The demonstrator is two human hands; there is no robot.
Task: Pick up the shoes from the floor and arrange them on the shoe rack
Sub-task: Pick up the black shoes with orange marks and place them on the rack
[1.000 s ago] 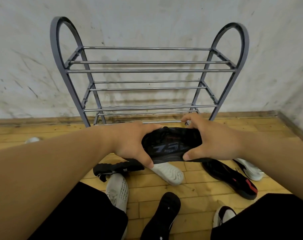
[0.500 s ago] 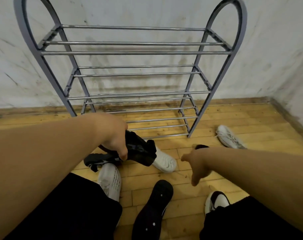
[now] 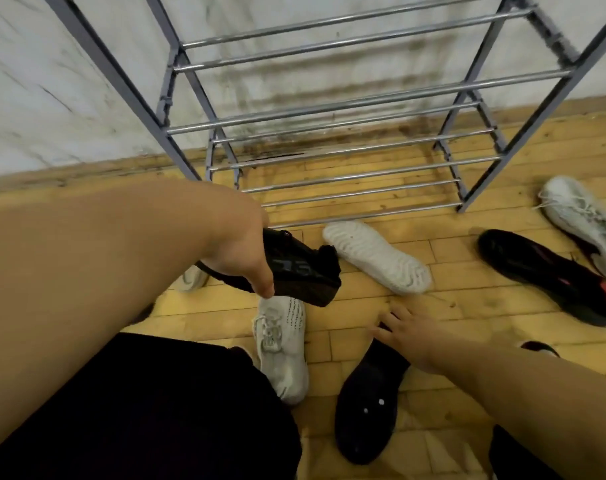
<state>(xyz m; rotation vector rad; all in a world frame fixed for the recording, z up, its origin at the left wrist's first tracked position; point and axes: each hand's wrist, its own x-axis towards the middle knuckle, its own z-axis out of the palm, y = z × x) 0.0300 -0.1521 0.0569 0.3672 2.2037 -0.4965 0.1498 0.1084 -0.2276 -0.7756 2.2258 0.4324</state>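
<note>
My left hand (image 3: 239, 251) grips a black sneaker (image 3: 305, 271) with grey numerals, held low above the floor in front of the grey metal shoe rack (image 3: 346, 105), whose shelves are bare. My right hand (image 3: 412, 337) has its fingers spread and rests on the top end of a black shoe (image 3: 364, 410) lying sole-up on the floor. A white knit sneaker (image 3: 282, 348) lies just left of that shoe, under the held one. Another white shoe (image 3: 374, 256) lies sole-up near the rack's bottom shelf.
A black and red shoe (image 3: 551, 275) and a white sneaker (image 3: 582, 220) lie on the wooden floor at right, beside the rack's right leg. A white shoe tip (image 3: 190, 278) peeks out under my left arm. My dark-clothed knees fill the bottom corners. A stained wall stands behind the rack.
My right hand let go of the black sneaker and dropped down onto the sole-up black shoe. The left hand keeps the sneaker, lowered. My view tilted down and closer.
</note>
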